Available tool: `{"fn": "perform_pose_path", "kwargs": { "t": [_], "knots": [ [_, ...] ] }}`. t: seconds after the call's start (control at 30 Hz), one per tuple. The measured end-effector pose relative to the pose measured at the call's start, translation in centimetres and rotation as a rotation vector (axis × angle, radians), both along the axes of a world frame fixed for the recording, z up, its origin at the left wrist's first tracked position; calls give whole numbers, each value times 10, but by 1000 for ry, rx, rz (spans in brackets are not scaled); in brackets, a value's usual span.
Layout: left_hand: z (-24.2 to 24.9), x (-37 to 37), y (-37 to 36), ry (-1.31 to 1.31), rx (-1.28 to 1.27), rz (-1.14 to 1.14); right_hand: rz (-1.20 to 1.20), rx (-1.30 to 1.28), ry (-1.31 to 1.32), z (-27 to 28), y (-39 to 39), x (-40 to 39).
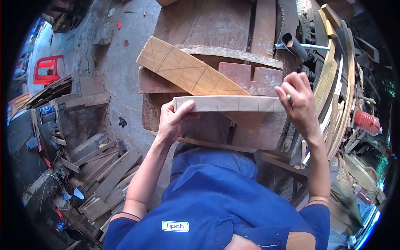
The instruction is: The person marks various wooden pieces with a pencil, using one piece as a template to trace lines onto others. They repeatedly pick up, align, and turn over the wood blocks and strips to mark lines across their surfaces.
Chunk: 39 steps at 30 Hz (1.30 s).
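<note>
While the left hand [173, 123] clamps the left end of a pale bar [227, 103], thumb on the upper edge and fingers curled under it, the right hand [298, 104] pinches the right end, fingers bent closed over the edge with a small metal-looking bit showing between them; cannot tell what that bit is. The bar is held level on its long edge, face toward the camera, with pencil cross lines dividing it into blocks. It sits just above the near half of the bench [216, 25], roughly centre frame, in front of the person's chest. Behind it and touching or overlapping in view lies a tan plank [187, 71] tilted diagonally, marked with crossing pencil lines, its lower end hidden by the bar. A reddish notched board [250, 77] lies flat under that plank, square cutout on its far edge. Right of the bench, curved slats [333, 83] stack close against the right wrist, little room there. Left of the bench is bare concrete floor [121, 71], open space, then a scrap wood pile [104, 175] lower left. A red stool [48, 68] stands well apart at far left.
</note>
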<state>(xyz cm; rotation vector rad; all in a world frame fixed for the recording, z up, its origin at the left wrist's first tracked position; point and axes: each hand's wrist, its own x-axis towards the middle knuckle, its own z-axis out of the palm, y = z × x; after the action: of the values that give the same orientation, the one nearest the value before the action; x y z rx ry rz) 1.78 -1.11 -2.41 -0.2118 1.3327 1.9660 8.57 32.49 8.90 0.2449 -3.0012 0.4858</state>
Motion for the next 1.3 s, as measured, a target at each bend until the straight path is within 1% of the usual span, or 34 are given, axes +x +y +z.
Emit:
{"fn": "perform_pose_path", "kwargs": {
  "t": [0.03,0.1,0.17,0.27,0.33,0.37,0.43,0.47,0.5,0.57,0.63,0.67,0.73,0.77,0.83,0.9,0.93,0.97,1.03,1.13,1.2,1.23,1.27,1.3],
  "knots": [
    [4,2,1,10,3,-10,-19,25,72,3,-4,12],
    [15,9,1,-10,0,-66,-36,-108,-75,4,-8,41],
    [18,18,4,3,5,-106,-21,-50,-169,5,-14,68],
    [25,26,13,-3,-5,-136,-25,19,-215,10,-18,101],
    [31,30,20,87,-56,-258,-47,53,-219,3,-15,124],
    [37,30,22,118,-110,-348,-125,0,-213,-6,-13,136],
    [53,16,19,249,-127,-636,-268,-139,-192,-12,-10,155],
    [62,7,25,509,-100,-731,-336,-194,-196,-16,-8,167],
    [68,-7,25,736,-256,-761,-403,-250,-201,-22,-6,178],
    [83,-28,31,1109,-670,-742,-521,-345,-144,-25,-7,194],
    [83,-44,40,1551,-907,-751,-623,-355,-115,-30,-5,206],
    [76,-56,44,1558,-913,-822,-668,-385,-90,-34,-5,210],
    [54,-69,55,1624,-906,-865,-718,-418,-59,-37,-7,213],
    [52,-71,60,1682,-896,-905,-733,-415,-53,-37,-8,214],
    [52,-72,65,1680,-904,-945,-763,-414,-41,-37,-10,214],
    [52,-66,67,1579,-1064,-858,-734,-389,-48,-35,-13,213],
    [50,-64,67,1605,-1033,-784,-747,-421,-14,-38,-15,212],
    [48,-63,69,1609,-1030,-791,-754,-424,-13,-40,-17,210],
    [44,-59,72,1615,-1077,-695,-766,-455,-47,-41,-21,205],
    [51,-55,72,1544,-1110,-664,-716,-361,-32,-39,-24,194],
    [48,-58,71,1509,-1109,-680,-644,-276,7,-43,-23,187],
    [47,-60,69,1469,-1113,-692,-643,-279,6,-44,-23,182],
    [48,-60,68,1468,-1118,-694,-616,-260,-9,-43,-25,177],
    [49,-58,67,1534,-1133,-695,-590,-241,-25,-44,-25,172]
  ]
}}
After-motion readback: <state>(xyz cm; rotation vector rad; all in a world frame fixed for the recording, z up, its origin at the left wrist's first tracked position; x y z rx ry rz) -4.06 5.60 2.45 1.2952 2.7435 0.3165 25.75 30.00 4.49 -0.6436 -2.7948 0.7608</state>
